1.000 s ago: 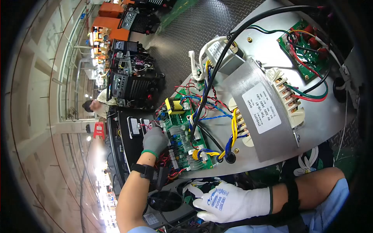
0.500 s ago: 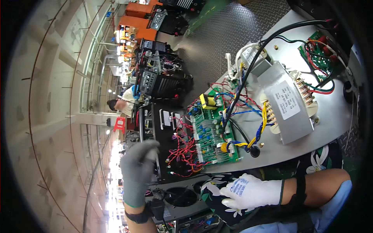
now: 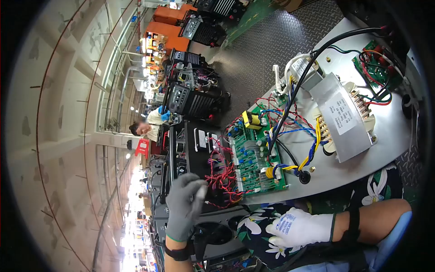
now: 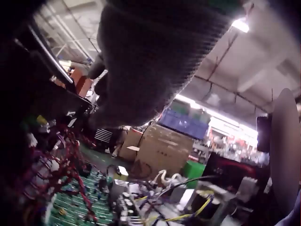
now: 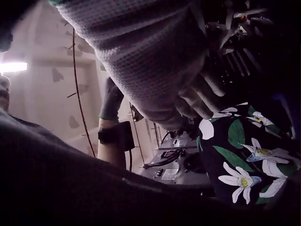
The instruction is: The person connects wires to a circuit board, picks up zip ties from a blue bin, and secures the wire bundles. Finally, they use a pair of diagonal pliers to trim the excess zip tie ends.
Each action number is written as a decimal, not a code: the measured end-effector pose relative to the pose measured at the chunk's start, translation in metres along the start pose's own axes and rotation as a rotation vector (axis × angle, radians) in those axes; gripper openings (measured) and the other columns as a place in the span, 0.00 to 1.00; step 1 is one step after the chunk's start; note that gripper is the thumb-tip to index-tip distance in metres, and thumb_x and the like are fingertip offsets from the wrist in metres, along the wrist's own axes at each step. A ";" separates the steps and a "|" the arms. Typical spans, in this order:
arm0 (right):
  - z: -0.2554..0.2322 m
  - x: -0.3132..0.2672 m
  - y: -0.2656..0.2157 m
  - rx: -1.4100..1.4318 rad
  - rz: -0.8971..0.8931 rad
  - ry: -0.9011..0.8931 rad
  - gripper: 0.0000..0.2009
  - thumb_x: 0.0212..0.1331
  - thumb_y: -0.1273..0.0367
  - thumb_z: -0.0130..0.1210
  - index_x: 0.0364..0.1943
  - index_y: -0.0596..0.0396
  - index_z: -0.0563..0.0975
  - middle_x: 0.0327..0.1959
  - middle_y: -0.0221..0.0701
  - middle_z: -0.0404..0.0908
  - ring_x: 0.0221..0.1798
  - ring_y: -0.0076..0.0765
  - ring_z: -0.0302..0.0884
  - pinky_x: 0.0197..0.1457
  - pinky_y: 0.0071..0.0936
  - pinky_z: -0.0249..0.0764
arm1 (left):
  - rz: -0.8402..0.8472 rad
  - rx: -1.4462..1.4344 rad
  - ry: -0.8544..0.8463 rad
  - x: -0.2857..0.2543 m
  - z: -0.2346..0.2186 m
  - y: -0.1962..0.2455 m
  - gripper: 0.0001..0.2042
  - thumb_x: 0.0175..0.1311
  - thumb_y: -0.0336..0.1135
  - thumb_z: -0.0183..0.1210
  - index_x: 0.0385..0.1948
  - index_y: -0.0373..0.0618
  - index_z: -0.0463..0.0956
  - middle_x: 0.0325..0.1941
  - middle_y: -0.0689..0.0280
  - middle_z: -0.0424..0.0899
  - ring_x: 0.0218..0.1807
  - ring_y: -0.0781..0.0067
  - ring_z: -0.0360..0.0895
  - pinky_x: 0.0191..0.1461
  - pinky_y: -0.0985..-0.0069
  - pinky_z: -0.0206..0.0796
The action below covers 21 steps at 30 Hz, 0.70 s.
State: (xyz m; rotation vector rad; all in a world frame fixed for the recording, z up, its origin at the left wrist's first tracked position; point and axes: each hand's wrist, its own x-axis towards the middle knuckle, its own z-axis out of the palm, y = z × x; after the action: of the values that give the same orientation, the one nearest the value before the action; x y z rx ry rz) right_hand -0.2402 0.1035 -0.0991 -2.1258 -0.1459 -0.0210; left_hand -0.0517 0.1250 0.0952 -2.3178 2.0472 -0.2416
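Observation:
In the head view my left hand (image 3: 183,206), in a grey glove, hovers left of the red wire bundle (image 3: 222,179) with its fingers loosely bent and no object visible in them. The left wrist view shows that glove (image 4: 146,61) dark above the wires and the green circuit board (image 4: 77,207). My right hand (image 3: 301,226), gloved in white, rests on the floral fabric (image 3: 251,224) over a leg, fingers relaxed. Its fingers (image 5: 200,99) lie by the same fabric (image 5: 240,150) in the right wrist view. Beside the wires, the circuit board (image 3: 253,158) lies on a metal plate.
A large transformer (image 3: 342,118) stands on the metal plate (image 3: 385,136), with a thick black cable (image 3: 312,63) arching over it. A fan (image 3: 213,232) sits below the wires. Further off are black machines (image 3: 192,99) and a person (image 3: 152,127).
My left hand has moved off the board's left edge, out to the left, then slightly back right and down. The view has shifted; my right hand has stayed on the fabric.

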 end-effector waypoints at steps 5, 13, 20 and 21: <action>0.010 0.007 0.005 -0.023 -0.033 0.016 0.17 0.64 0.56 0.41 0.43 0.53 0.71 0.30 0.36 0.80 0.33 0.46 0.79 0.40 0.44 0.71 | 0.210 0.567 -0.124 0.017 0.011 -0.014 0.05 0.48 0.34 0.61 0.27 0.53 0.82 0.58 0.60 0.72 0.63 0.50 0.61 0.65 0.51 0.49; -0.001 0.006 0.006 0.018 -0.034 -0.024 0.18 0.63 0.55 0.42 0.40 0.57 0.72 0.31 0.40 0.79 0.35 0.50 0.80 0.41 0.44 0.73 | 0.186 0.337 -0.290 0.018 -0.002 -0.012 0.11 0.55 0.47 0.57 0.29 0.53 0.83 0.61 0.59 0.69 0.66 0.39 0.54 0.69 0.48 0.38; 0.004 0.007 0.006 0.004 -0.060 -0.020 0.18 0.63 0.56 0.42 0.38 0.58 0.73 0.29 0.40 0.79 0.33 0.49 0.80 0.40 0.45 0.73 | 0.241 0.648 -0.199 0.024 0.021 -0.021 0.17 0.59 0.49 0.53 0.46 0.52 0.77 0.62 0.61 0.69 0.67 0.43 0.54 0.68 0.44 0.38; 0.005 0.008 0.007 0.005 -0.067 -0.010 0.18 0.63 0.56 0.42 0.37 0.57 0.73 0.29 0.40 0.79 0.33 0.49 0.80 0.40 0.45 0.73 | 0.188 0.615 -0.142 0.025 0.023 -0.025 0.19 0.59 0.49 0.53 0.49 0.52 0.75 0.61 0.61 0.70 0.67 0.44 0.55 0.67 0.43 0.39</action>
State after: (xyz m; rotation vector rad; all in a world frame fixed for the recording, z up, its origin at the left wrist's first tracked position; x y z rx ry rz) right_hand -0.2322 0.1049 -0.1068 -2.1159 -0.2226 -0.0489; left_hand -0.0210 0.1012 0.0777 -1.7156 1.7767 -0.5823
